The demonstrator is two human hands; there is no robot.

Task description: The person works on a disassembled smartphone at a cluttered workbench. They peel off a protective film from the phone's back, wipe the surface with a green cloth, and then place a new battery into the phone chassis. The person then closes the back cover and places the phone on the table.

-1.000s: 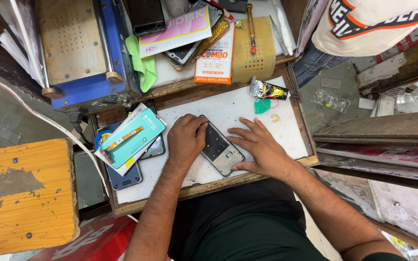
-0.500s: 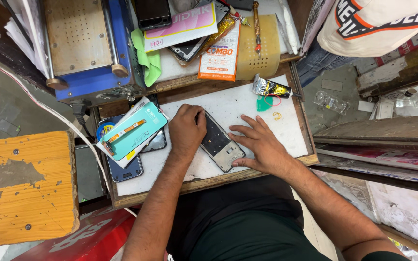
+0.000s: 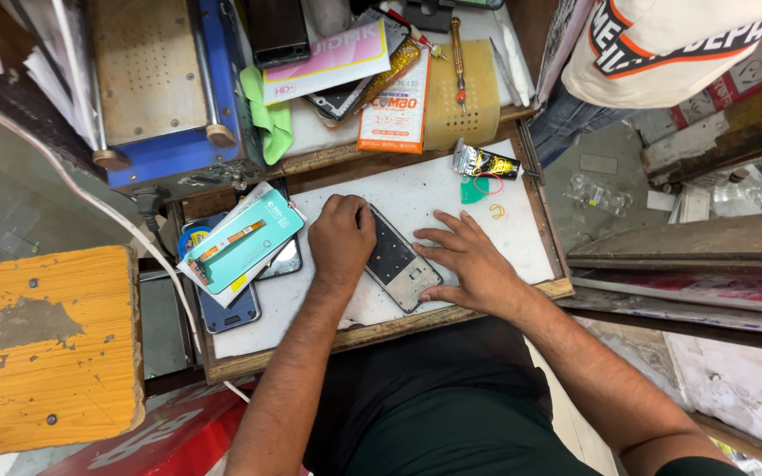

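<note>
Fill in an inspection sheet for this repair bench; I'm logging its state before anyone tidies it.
Surface: white work mat on a wooden tray, stained and scuffed.
Job's things: opened phone lying flat, insides up, angled across the mat.
Clutter: teal packet over two phones at the mat's left; glue tube at the far edge; orange-and-white packet, screwdriver and green cloth on the shelf beyond.
Hands: left hand fisted against the phone's left edge; right hand flat, fingers spread, at its right edge.
Cables: white cable running along the left.
Surroundings: blue machine, worn orange stool, another person standing far right.
</note>
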